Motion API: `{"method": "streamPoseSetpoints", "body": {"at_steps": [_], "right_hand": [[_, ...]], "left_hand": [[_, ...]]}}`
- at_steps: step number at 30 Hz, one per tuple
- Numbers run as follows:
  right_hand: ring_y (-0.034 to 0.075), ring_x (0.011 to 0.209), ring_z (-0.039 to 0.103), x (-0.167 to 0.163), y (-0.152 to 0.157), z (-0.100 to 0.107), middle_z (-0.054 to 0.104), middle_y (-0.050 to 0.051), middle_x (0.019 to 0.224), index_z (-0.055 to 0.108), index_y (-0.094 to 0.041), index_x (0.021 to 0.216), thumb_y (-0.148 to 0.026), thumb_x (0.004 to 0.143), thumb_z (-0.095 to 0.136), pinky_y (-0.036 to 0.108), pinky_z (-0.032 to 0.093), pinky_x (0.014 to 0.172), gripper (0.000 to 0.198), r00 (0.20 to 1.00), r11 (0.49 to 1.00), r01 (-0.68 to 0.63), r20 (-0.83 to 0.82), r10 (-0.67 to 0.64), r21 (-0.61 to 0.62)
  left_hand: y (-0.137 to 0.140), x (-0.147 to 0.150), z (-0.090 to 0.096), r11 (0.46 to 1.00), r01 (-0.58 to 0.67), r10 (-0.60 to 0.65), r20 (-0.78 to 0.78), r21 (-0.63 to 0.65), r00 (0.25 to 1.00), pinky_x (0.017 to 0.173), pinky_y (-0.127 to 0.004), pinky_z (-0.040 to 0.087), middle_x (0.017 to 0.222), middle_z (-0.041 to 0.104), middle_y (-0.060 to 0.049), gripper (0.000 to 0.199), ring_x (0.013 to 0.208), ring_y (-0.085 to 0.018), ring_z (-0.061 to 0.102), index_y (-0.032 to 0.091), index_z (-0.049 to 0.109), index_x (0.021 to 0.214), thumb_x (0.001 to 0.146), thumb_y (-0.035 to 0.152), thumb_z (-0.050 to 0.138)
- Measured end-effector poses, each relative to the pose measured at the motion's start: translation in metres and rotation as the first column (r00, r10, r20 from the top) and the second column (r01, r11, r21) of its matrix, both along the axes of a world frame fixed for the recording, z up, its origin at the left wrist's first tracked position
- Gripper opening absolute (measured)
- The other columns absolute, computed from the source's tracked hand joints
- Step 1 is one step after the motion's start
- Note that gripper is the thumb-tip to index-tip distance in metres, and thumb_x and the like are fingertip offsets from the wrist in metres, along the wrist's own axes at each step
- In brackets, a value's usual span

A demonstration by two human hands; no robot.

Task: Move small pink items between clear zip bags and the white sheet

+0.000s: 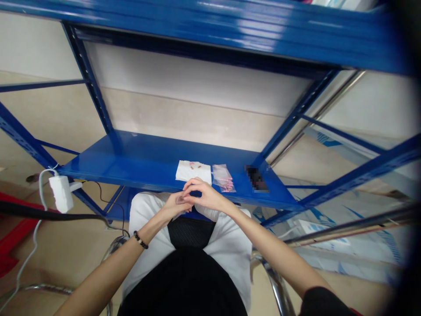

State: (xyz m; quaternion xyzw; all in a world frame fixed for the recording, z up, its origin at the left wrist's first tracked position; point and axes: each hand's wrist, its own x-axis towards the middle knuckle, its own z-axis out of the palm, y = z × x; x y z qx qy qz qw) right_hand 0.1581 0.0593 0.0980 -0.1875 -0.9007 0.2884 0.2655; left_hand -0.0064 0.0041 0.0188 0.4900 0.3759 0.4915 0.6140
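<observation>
My left hand (176,204) is closed just in front of the blue shelf's edge, above my lap. A small, see-through piece, perhaps plastic, shows at its thumb, but its kind is unclear. The fingertips of my right hand (204,195) meet those of the left, thumb and fingers pinched together; whatever lies between them is too small to make out. Just beyond both hands, a white sheet (184,171) lies on the shelf with a few tiny brownish pieces on it. To its right is a clear plastic bag (219,172) containing small pink items.
The blue shelf (148,151) has uprights at both ends and another shelf board (197,22) overhead. A dark, pixelated flat object (257,179) lies at its right. At the left hang a white power strip (61,193) and cables. Metal chair tubing flanks my legs.
</observation>
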Motion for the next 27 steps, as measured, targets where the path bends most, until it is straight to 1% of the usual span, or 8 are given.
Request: {"method": "streamPoseSetpoints", "body": {"at_steps": [4, 7, 9, 11, 13, 15, 22, 27], "right_hand": [[0.019, 0.096, 0.063, -0.002, 0.028, -0.012, 0.070, 0.006, 0.098, 0.072, -0.019, 0.091, -0.031, 0.092, 0.061, 0.035, 0.047, 0.091, 0.016, 0.988, 0.995, 0.084, -0.126, -0.090, -0.052], [0.018, 0.088, 0.065, -0.005, 0.070, -0.021, 0.072, 0.006, 0.092, 0.072, -0.017, 0.088, -0.030, 0.090, 0.061, 0.031, 0.050, 0.081, 0.017, 0.958, 0.974, 0.220, -0.176, -0.226, -0.050], [0.018, 0.085, 0.067, -0.007, 0.104, -0.023, 0.073, 0.007, 0.091, 0.072, -0.016, 0.088, -0.025, 0.089, 0.061, 0.029, 0.050, 0.076, 0.015, 0.929, 0.939, 0.345, -0.135, -0.344, -0.018], [0.018, 0.083, 0.067, -0.010, 0.136, -0.024, 0.074, 0.008, 0.091, 0.074, -0.014, 0.088, -0.018, 0.086, 0.061, 0.027, 0.050, 0.075, 0.014, 0.885, 0.883, 0.465, -0.020, -0.465, 0.054], [0.018, 0.082, 0.068, -0.013, 0.160, -0.026, 0.075, 0.010, 0.090, 0.075, -0.013, 0.087, -0.013, 0.082, 0.062, 0.027, 0.049, 0.075, 0.014, 0.857, 0.856, 0.509, 0.044, -0.514, 0.091], [0.018, 0.079, 0.068, -0.015, 0.176, -0.030, 0.075, 0.008, 0.086, 0.076, -0.013, 0.083, -0.012, 0.079, 0.064, 0.025, 0.048, 0.073, 0.012, 0.856, 0.859, 0.502, 0.087, -0.510, 0.102], [0.015, 0.069, 0.066, -0.022, 0.186, -0.046, 0.074, 0.002, 0.070, 0.074, -0.019, 0.067, -0.015, 0.070, 0.073, 0.021, 0.044, 0.065, 0.005, 0.830, 0.864, 0.478, 0.238, -0.504, 0.160], [0.016, 0.070, 0.064, -0.023, 0.182, -0.042, 0.072, 0.002, 0.067, 0.073, -0.019, 0.063, -0.011, 0.069, 0.070, 0.022, 0.043, 0.066, 0.010, 0.815, 0.858, 0.474, 0.270, -0.513, 0.199]], "left_hand": [[-0.002, -0.001, 0.004, 1.000, 0.003, -0.003, 0.002, -0.008, 1.000, 0.057, -0.023, 0.042, 0.068, 0.065, -0.003, 0.030, 0.060, -0.012, 0.059, 0.015, 0.061, 0.083, 0.075, 0.039, 0.077], [-0.002, -0.001, 0.004, 1.000, 0.023, -0.023, 0.011, -0.015, 1.000, 0.054, -0.021, 0.040, 0.069, 0.065, -0.003, 0.029, 0.061, -0.012, 0.059, 0.015, 0.060, 0.083, 0.076, 0.038, 0.076], [-0.001, 0.000, 0.004, 1.000, 0.025, -0.025, 0.040, -0.016, 0.999, 0.054, -0.021, 0.040, 0.069, 0.064, -0.004, 0.027, 0.061, -0.012, 0.059, 0.015, 0.060, 0.084, 0.079, 0.038, 0.074], [0.000, 0.002, 0.003, 0.999, 0.023, -0.021, 0.099, -0.024, 0.995, 0.052, -0.021, 0.040, 0.068, 0.063, -0.004, 0.027, 0.060, -0.012, 0.058, 0.015, 0.060, 0.085, 0.081, 0.039, 0.071], [0.001, 0.003, 0.002, 0.998, 0.026, -0.017, 0.162, -0.053, 0.987, 0.050, -0.021, 0.039, 0.068, 0.062, -0.003, 0.027, 0.058, -0.012, 0.057, 0.015, 0.060, 0.086, 0.082, 0.041, 0.070], [0.002, 0.004, 0.000, 0.996, 0.019, 0.000, 0.207, -0.087, 0.978, 0.047, -0.020, 0.038, 0.067, 0.061, -0.003, 0.029, 0.056, -0.012, 0.056, 0.015, 0.060, 0.087, 0.083, 0.042, 0.069], [0.003, 0.004, -0.003, 0.997, -0.006, 0.028, 0.280, -0.077, 0.960, 0.044, -0.020, 0.040, 0.064, 0.060, -0.003, 0.030, 0.054, -0.013, 0.054, 0.015, 0.060, 0.090, 0.087, 0.045, 0.062], [0.002, 0.005, -0.002, 0.998, -0.003, 0.017, 0.249, -0.058, 0.968, 0.044, -0.020, 0.040, 0.064, 0.059, -0.003, 0.029, 0.055, -0.013, 0.054, 0.015, 0.060, 0.089, 0.086, 0.043, 0.064]]}}
